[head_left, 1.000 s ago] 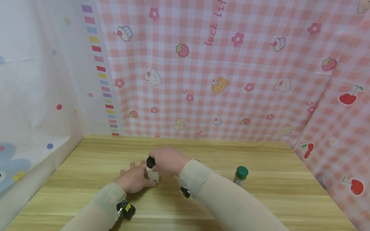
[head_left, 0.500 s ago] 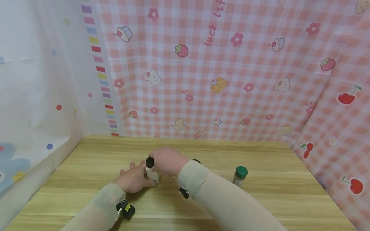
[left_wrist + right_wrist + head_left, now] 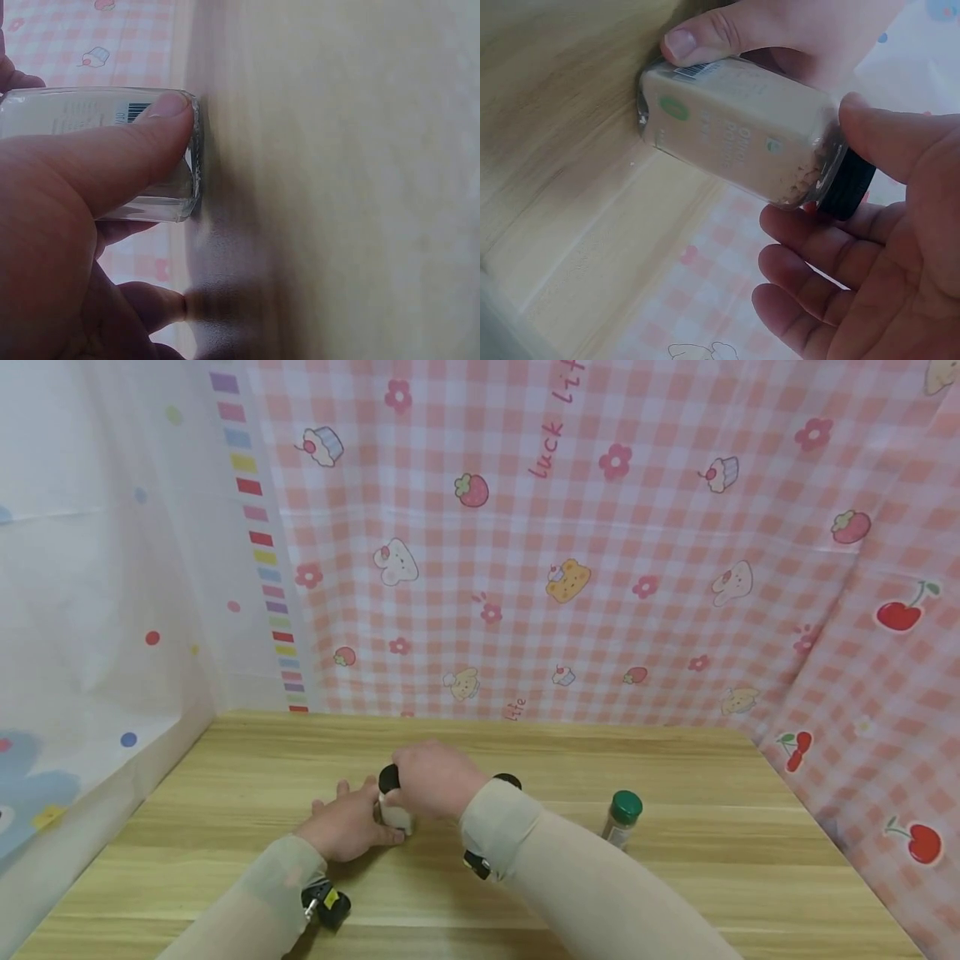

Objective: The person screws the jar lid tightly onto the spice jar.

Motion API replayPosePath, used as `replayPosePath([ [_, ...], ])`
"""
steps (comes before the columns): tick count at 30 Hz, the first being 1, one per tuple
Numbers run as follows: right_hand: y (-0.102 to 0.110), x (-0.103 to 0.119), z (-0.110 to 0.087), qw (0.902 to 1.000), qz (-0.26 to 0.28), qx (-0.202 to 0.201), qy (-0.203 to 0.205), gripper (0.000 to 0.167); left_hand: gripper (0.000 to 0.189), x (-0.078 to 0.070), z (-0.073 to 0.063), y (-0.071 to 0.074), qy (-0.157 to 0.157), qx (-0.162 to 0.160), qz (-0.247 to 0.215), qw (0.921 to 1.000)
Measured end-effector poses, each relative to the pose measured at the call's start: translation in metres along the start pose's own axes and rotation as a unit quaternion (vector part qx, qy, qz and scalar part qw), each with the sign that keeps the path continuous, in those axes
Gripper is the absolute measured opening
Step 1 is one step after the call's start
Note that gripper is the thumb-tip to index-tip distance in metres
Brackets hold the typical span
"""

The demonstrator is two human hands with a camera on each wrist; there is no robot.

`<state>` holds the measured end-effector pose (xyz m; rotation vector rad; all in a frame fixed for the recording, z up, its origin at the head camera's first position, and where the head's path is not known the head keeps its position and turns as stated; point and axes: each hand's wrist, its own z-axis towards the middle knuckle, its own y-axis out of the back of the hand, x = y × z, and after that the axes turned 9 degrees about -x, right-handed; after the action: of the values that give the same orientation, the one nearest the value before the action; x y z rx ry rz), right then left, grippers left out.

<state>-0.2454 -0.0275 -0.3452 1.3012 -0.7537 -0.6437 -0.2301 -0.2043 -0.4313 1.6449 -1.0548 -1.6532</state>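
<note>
A clear, square-sided spice jar (image 3: 397,817) with a pale label and a black lid (image 3: 849,184) stands on the wooden table, left of centre. Low on the jar, my left hand (image 3: 347,828) grips the sides, its thumb (image 3: 142,142) lying across the barcode near the base. My right hand (image 3: 437,779) holds the top, with the thumb on one side by the lid and the fingers on the other. Small light-brown bits (image 3: 804,176) show through the glass below the lid. In the head view, the right hand covers part of the jar.
A jar with a green lid (image 3: 627,807) stands on the table (image 3: 712,860) to the right, its lower part hidden by the right sleeve (image 3: 592,868). Behind that sleeve a round black top (image 3: 509,779) peeks out. Patterned cloths (image 3: 525,543) rise at the back and sides.
My right hand has shifted slightly at the lid, and its forearm sits a little lower, so more of the black top behind the sleeve shows. The left hand and jar stay in place.
</note>
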Motion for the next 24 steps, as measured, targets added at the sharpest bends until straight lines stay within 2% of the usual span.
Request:
replayPosePath([
  [2, -0.0007, 0.0000, -0.0004, 0.9999, -0.015, -0.001, 0.007, 0.033, 0.099, -0.0005, 0.0001, 0.0003, 0.000, 0.000, 0.000, 1.0000],
  [7, 0.0005, 0.0010, -0.0022, 0.9974, -0.062, 0.006, 0.036, 0.055, 0.095, -0.0020, 0.0002, 0.0006, 0.008, 0.003, 0.004, 1.0000],
  [9, 0.0017, 0.0012, -0.0028, 0.9966, -0.070, 0.009, 0.042, 0.058, 0.094, -0.0025, 0.0003, 0.0007, 0.009, 0.002, 0.006, 0.9999],
  [13, 0.0017, 0.0020, -0.0018, 0.9957, -0.077, 0.009, 0.050, 0.042, 0.093, -0.0024, -0.0002, 0.0007, 0.008, -0.002, 0.006, 0.9999],
  [24, -0.0008, 0.0028, 0.0019, 0.9960, -0.075, 0.004, 0.048, 0.034, 0.096, -0.0027, 0.0000, 0.0014, 0.003, -0.002, 0.007, 1.0000],
])
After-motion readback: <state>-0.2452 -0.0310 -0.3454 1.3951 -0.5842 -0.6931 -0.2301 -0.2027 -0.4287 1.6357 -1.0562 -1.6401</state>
